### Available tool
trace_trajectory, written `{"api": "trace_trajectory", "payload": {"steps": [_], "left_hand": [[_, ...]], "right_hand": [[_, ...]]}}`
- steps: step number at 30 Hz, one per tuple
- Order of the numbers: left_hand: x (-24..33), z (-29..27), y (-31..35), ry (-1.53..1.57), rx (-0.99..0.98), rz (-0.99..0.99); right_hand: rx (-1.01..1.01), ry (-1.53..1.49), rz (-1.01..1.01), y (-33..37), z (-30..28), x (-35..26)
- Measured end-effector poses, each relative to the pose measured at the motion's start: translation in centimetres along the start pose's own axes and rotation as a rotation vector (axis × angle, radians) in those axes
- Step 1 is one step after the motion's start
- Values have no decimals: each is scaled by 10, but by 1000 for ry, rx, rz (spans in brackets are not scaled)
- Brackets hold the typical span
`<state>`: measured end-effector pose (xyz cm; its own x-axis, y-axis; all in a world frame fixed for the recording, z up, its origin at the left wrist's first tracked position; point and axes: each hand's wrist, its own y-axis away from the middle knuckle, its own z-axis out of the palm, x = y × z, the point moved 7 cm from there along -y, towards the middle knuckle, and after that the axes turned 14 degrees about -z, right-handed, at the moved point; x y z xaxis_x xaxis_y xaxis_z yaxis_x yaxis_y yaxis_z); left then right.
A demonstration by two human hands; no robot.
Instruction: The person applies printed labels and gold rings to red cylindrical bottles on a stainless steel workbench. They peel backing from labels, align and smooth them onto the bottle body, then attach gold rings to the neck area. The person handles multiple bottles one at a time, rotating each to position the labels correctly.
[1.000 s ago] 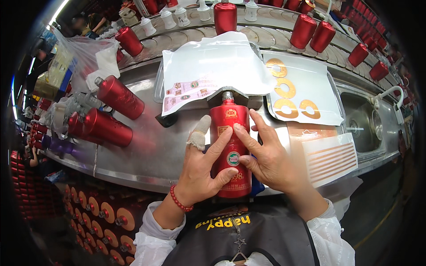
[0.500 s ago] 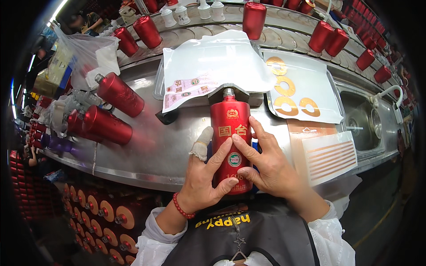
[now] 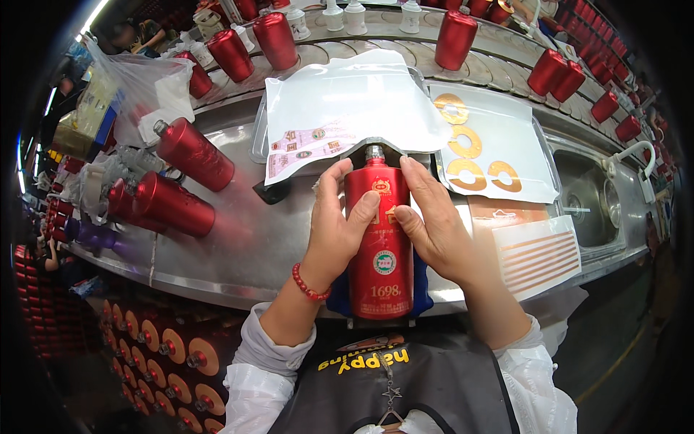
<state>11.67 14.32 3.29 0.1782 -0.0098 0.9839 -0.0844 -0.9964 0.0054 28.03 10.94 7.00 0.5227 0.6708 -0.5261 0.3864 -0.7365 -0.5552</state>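
A red glass bottle (image 3: 381,249) with gold lettering and a round green-and-white emblem lies on its back in front of me, its clear neck pointing away. My left hand (image 3: 336,220) is curved around its left shoulder, the thumb pressed on the bottle's face. On the opposite side my right hand (image 3: 436,224) lies along the upper edge, its thumb also on the face over the gold lettering. Both hands are closed about the bottle. Blue cloth (image 3: 421,286) shows beneath it. Just beyond the neck hangs a white backing sheet (image 3: 347,94) with pinkish printed decals.
To the left, several red bottles (image 3: 195,155) lie on the steel bench (image 3: 238,253). Gold ring-shaped decals (image 3: 464,141) on a sheet and a striped strip sheet (image 3: 538,257) are at right, before a sink (image 3: 589,206). Behind runs a conveyor (image 3: 383,50) carrying red bottles.
Both hands have slid up the bottle toward its neck, from its middle to its shoulders, uncovering the lower printing. Bottles on the conveyor have shifted to the right.
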Motion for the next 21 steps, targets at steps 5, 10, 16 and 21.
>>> {"api": "trace_trajectory", "payload": {"steps": [5, 10, 16, 21], "left_hand": [[-12, 3, -8, 92, -83, -93], [-13, 5, -12, 282, -105, -159], [-1, 6, -1, 156, -129, -67], [-6, 1, 1, 184, -84, 11]], "right_hand": [[20, -62, 21, -7, 3, 5], [19, -98, 54, -11, 3, 7], [-8, -125, 96, -4, 5, 7], [-5, -84, 121, 8, 2, 13]]}}
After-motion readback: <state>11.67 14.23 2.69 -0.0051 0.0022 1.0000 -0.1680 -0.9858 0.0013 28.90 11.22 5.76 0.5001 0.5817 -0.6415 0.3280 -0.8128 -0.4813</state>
